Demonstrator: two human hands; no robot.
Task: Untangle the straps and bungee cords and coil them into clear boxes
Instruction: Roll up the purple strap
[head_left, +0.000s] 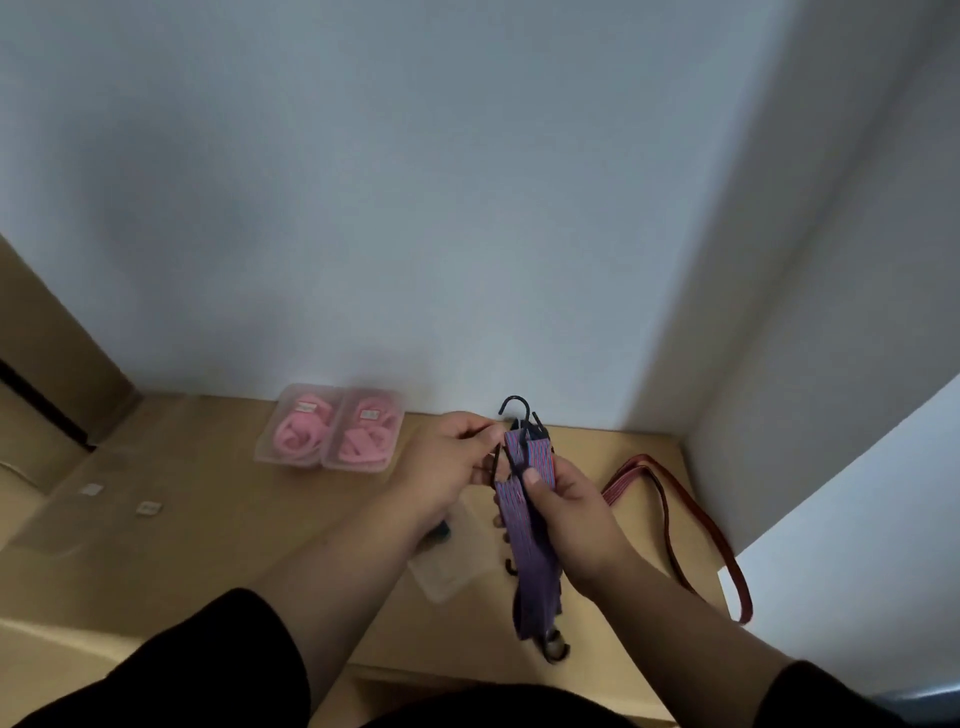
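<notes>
I hold a folded purple bungee cord (531, 561) upright above the wooden table (218, 525). My right hand (571, 525) grips the folded bundle at its middle, thumb on the front. My left hand (452, 462) pinches the cord's top end beside its black hooks (519, 413). The bundle's lower end hangs down to a metal hook near the table's front edge. A red strap (691, 514) lies looped on the table at the right. Two clear boxes (332, 428) at the back hold coiled pink straps. An empty clear box (441, 577) sits below my hands, partly hidden.
A white wall rises straight behind the table and a white panel closes in on the right. Clear lids with small labels (119, 499) lie flat on the left of the table. A brown cabinet side stands at far left.
</notes>
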